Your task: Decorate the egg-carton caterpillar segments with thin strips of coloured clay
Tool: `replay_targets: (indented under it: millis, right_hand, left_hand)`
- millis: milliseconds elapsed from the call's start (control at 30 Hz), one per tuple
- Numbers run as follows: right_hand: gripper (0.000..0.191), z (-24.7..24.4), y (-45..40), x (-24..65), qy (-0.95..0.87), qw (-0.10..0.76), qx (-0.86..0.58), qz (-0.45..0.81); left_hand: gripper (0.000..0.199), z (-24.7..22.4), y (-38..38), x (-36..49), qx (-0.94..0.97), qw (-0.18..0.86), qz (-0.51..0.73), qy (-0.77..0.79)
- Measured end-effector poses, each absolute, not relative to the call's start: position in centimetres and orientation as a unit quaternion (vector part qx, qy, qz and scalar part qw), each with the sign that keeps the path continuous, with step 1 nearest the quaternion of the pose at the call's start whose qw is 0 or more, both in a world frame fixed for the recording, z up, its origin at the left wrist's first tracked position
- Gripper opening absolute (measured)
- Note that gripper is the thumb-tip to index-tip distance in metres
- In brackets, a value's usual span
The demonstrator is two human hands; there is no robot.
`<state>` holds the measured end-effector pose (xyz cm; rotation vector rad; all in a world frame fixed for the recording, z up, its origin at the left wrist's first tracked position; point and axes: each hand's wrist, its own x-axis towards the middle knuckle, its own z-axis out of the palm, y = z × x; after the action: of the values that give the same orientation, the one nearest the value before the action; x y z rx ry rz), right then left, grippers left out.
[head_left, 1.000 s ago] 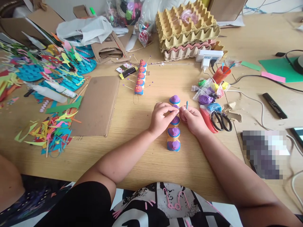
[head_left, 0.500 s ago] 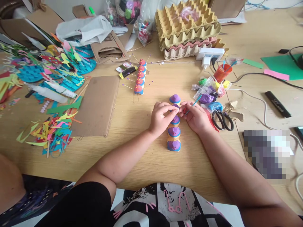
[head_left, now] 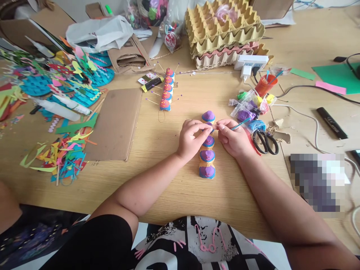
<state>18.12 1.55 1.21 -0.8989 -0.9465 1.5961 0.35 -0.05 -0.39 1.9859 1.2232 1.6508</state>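
A strip of egg-carton cups covered in purple and blue clay (head_left: 207, 155) lies lengthwise in front of me, small red marks on its nearer cups. Over its second cup from the far end, my left hand (head_left: 192, 137) pinches thumb against fingertips; whatever is between them is too small to make out. My right hand (head_left: 232, 138) is closed on a thin blue clay tool (head_left: 240, 123), whose tip reaches toward the left fingertips. A finished-looking red and blue egg-carton strip (head_left: 166, 92) with purple-tipped sticks out of its sides stands farther back.
Bagged clay (head_left: 247, 110) and black-handled scissors (head_left: 265, 142) lie right of my hand, an orange cup (head_left: 265, 85) behind them. Egg trays (head_left: 222, 33) are stacked at the back. Cardboard (head_left: 115, 123) and paper scraps (head_left: 67, 153) cover the left. A power strip (head_left: 251, 62) trails cables.
My right hand has turned and closed its fingers more, bringing the blue tool from steeply slanted to nearly level, its tip toward my left fingertips. My left hand stays almost still.
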Motion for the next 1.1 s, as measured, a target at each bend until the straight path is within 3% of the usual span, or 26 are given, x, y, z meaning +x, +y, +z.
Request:
replay_targets:
  millis: [267, 1100]
  right_hand:
    - [0.055, 1.31, 1.52, 17.89, -0.395, 0.506, -0.366, 0.674]
    - [0.053, 1.36, 1.20, 17.60, -0.419, 0.499, -0.370, 0.662]
  left_hand:
    - [0.017, -0.28, -0.19, 0.31, 0.715, 0.104, 0.548, 0.421]
    - [0.012, 0.19, -0.35, 0.25, 0.754, 0.035, 0.510, 0.411]
